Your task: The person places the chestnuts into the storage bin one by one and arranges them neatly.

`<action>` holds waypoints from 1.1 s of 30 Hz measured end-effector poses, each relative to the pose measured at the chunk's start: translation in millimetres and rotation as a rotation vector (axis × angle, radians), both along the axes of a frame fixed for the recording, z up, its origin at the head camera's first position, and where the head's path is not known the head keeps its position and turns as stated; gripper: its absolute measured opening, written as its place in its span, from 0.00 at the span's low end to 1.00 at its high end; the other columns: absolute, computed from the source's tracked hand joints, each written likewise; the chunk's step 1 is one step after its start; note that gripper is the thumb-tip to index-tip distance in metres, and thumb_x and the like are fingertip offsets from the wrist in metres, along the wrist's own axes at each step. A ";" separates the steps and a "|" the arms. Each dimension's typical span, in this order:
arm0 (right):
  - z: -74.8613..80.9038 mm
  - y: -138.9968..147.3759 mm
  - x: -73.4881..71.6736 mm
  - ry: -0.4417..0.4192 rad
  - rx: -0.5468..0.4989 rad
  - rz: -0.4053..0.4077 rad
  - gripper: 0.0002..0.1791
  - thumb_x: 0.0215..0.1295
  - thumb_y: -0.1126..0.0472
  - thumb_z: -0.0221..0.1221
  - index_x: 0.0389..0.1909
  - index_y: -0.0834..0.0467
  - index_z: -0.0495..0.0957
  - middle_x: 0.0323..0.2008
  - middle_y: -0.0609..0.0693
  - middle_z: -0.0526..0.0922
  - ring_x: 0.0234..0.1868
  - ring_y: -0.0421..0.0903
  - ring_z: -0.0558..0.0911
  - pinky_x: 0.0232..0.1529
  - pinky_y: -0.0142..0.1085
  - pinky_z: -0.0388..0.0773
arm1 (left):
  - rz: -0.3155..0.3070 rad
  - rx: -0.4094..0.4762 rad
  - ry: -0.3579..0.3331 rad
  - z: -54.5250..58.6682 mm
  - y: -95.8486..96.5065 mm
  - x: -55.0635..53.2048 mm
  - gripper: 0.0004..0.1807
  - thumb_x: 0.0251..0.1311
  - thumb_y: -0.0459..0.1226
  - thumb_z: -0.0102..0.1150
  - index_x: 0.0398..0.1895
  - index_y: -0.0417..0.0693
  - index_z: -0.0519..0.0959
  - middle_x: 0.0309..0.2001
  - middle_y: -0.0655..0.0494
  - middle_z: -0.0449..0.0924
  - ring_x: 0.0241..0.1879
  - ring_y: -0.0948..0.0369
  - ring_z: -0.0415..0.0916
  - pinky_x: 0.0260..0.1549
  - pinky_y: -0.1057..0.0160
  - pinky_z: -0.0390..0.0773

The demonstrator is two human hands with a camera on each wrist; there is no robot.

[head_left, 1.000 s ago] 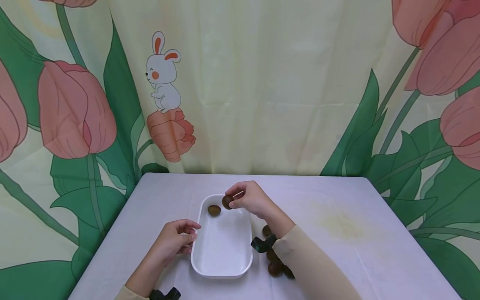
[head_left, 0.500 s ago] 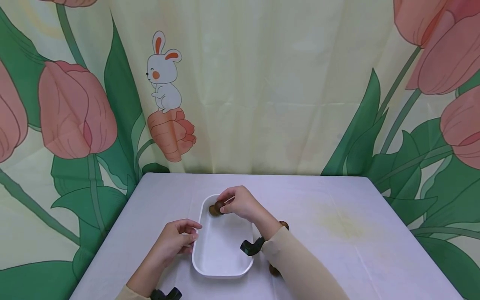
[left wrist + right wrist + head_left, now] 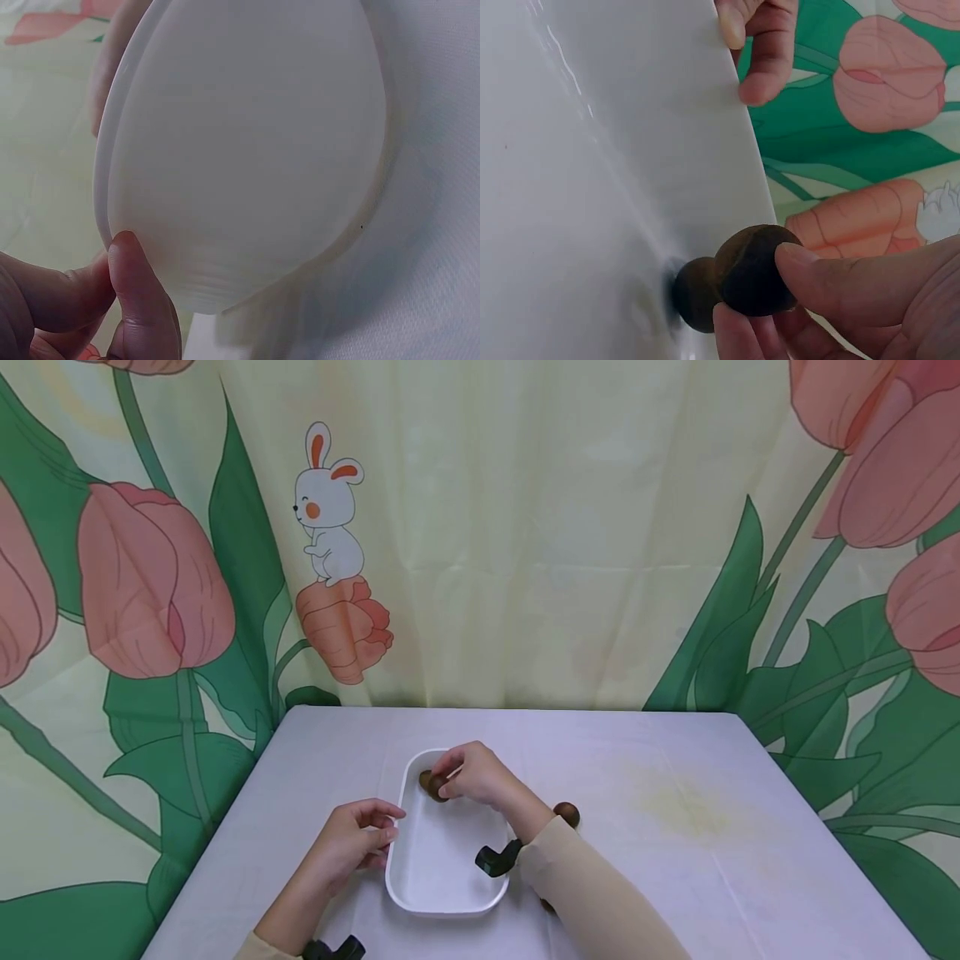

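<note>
A white rectangular tray [image 3: 446, 881] rests on the table. My left hand [image 3: 358, 839] is at its left side, the thumb [image 3: 139, 292] against the outside of the wall near the rim and the other fingers bent around the edge. My right hand [image 3: 480, 781] reaches over the tray's far left corner and pinches a dark brown chestnut [image 3: 757, 270] between thumb and fingertips. A second chestnut [image 3: 697, 296] lies in that corner, right beside the held one and partly hidden behind it.
Right of the tray, a chestnut [image 3: 567, 814] and the edge of another [image 3: 547, 906] show from under the right sleeve [image 3: 592, 893], which hides that area. A white cloth covers the table [image 3: 675, 860]. A printed curtain [image 3: 525, 568] hangs behind.
My right hand has moved left and lower into the tray, bringing its chestnut beside the one in the corner. The right forearm now covers most of the loose chestnuts. The left hand stays put.
</note>
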State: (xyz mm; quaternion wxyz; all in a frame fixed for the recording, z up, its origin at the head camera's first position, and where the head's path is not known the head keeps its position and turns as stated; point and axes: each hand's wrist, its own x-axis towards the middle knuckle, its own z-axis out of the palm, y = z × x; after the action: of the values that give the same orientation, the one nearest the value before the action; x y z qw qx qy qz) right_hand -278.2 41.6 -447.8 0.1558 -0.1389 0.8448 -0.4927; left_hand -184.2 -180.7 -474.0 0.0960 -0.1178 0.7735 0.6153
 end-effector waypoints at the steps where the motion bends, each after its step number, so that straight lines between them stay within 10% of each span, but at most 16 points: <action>1: -1.2 -0.9 0.1 -0.002 0.005 0.000 0.15 0.54 0.74 0.74 0.43 0.58 0.91 0.38 0.51 0.91 0.37 0.43 0.85 0.37 0.33 0.83 | -0.001 0.002 0.000 0.3 0.0 0.1 0.13 0.64 0.24 0.69 0.51 0.41 0.88 0.37 0.49 0.80 0.26 0.56 0.80 0.22 0.63 0.84; 18: -10.6 -8.7 4.7 0.082 0.224 0.010 0.13 0.49 0.72 0.78 0.33 0.54 0.91 0.23 0.44 0.84 0.26 0.41 0.79 0.29 0.31 0.75 | -0.009 0.003 0.017 -0.5 -0.4 0.6 0.13 0.64 0.24 0.70 0.50 0.41 0.88 0.37 0.50 0.80 0.25 0.56 0.80 0.21 0.63 0.84; 33: -15.4 -11.8 6.2 0.075 0.198 -0.004 0.11 0.49 0.75 0.77 0.32 0.58 0.92 0.23 0.45 0.85 0.25 0.38 0.79 0.28 0.28 0.78 | 0.001 -0.013 0.016 -1.9 -0.7 -0.3 0.13 0.64 0.24 0.70 0.50 0.42 0.88 0.37 0.49 0.81 0.25 0.56 0.80 0.21 0.62 0.84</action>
State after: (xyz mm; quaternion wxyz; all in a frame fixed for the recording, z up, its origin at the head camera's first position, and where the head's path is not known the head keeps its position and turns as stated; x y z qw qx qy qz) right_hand -272.0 29.9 -463.2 0.1360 -0.1394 0.8949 -0.4015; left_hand -184.5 -181.4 -475.9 0.0887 -0.1139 0.7781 0.6113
